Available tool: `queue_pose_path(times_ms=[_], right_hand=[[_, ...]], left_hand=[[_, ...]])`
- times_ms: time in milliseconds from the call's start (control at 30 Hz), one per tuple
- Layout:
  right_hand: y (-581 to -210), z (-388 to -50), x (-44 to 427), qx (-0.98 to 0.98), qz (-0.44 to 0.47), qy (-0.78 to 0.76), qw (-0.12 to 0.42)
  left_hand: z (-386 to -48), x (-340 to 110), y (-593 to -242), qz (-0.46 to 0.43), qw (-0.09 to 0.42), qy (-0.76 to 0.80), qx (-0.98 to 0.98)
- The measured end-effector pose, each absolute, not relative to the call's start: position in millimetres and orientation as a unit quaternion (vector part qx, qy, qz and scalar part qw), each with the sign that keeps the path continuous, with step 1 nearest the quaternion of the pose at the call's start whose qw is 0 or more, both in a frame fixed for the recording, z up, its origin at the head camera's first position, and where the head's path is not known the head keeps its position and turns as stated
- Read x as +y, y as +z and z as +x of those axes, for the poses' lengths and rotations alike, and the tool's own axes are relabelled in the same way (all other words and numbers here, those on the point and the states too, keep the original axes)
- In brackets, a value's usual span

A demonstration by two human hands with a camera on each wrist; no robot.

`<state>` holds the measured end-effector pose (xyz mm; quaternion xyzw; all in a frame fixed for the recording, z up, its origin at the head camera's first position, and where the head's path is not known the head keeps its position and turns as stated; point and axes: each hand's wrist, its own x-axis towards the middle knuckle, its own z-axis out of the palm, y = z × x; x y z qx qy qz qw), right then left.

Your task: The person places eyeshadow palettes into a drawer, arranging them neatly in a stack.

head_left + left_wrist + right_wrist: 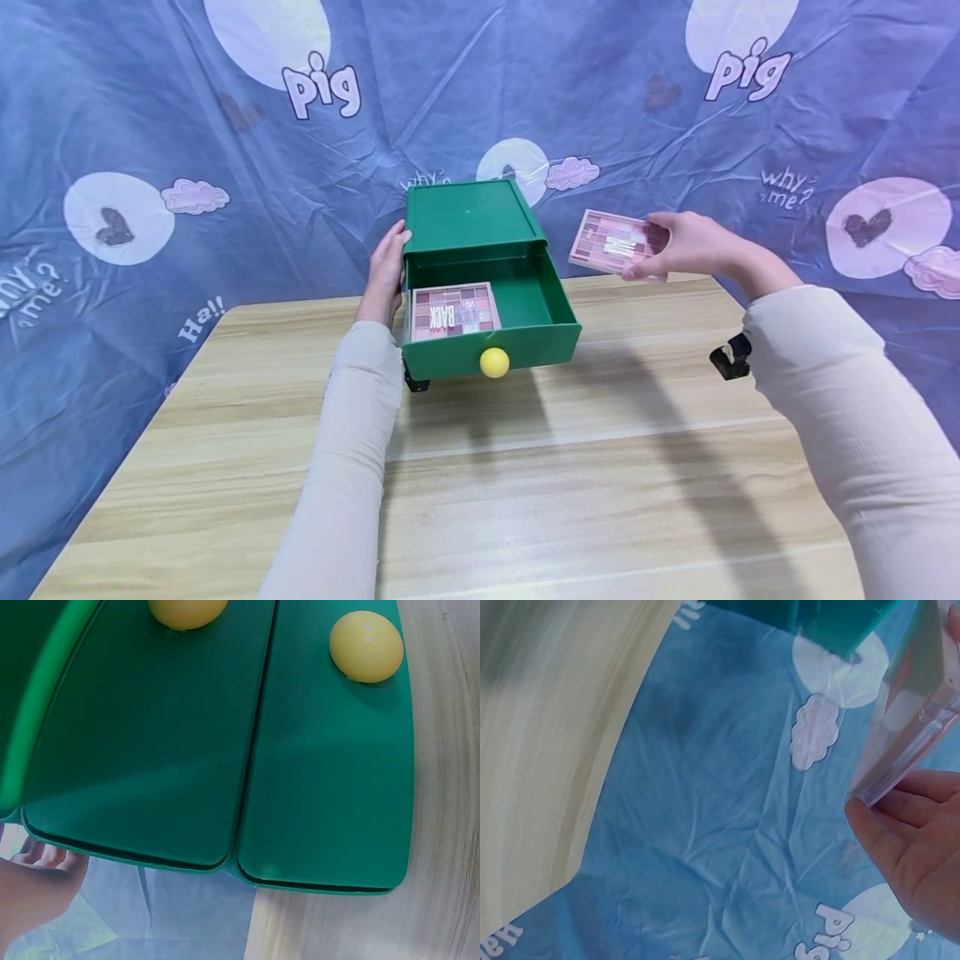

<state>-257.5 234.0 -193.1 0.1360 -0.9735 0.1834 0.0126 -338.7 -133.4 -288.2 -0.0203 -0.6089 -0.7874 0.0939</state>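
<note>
A green drawer cabinet (474, 215) stands at the back of the table with its top drawer (442, 357) pulled out. In that drawer's left part lies a pink eyeshadow palette (453, 312). My left hand (387, 271) rests against the cabinet's left side, and its fingers (52, 859) also show at that side in the left wrist view. To the right of the cabinet, raised above the table, my right hand (693, 243) grips a second eyeshadow palette (609, 241) by its right end. The right wrist view shows this palette (911, 720) edge-on, between thumb and fingers.
A yellow round knob (494, 362) sits on the open drawer's front. Lower drawers with yellow knobs (367, 646) are closed. The wooden table (480, 500) extends in front of the cabinet, and a blue printed cloth (420, 100) hangs behind it.
</note>
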Motion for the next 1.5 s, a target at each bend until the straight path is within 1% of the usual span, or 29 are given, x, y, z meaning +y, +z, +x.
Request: queue_pose_path(times_ms=[367, 533, 767, 1100, 1500], right_hand=[[-187, -259, 207, -0.966, 0.163, 0.199, 0.01], [-188, -260, 196, -0.963, 0.17, 0.21, 0.001], [-185, -263, 176, -0.959, 0.184, 0.214, -0.004], [-186, -263, 142, -0.946, 0.231, 0.226, -0.013], [-193, -260, 114, -0.939, 0.256, 0.229, -0.036]], left_hand=[[-340, -134, -289, -0.011, 0.094, -0.79, -0.606], [-340, -134, -288, -0.004, 0.096, -0.787, -0.61], [-338, -134, -287, -0.013, 0.092, -0.787, -0.609], [-338, -135, -286, -0.005, 0.088, -0.788, -0.61], [-338, -135, -286, -0.005, 0.094, -0.788, -0.608]])
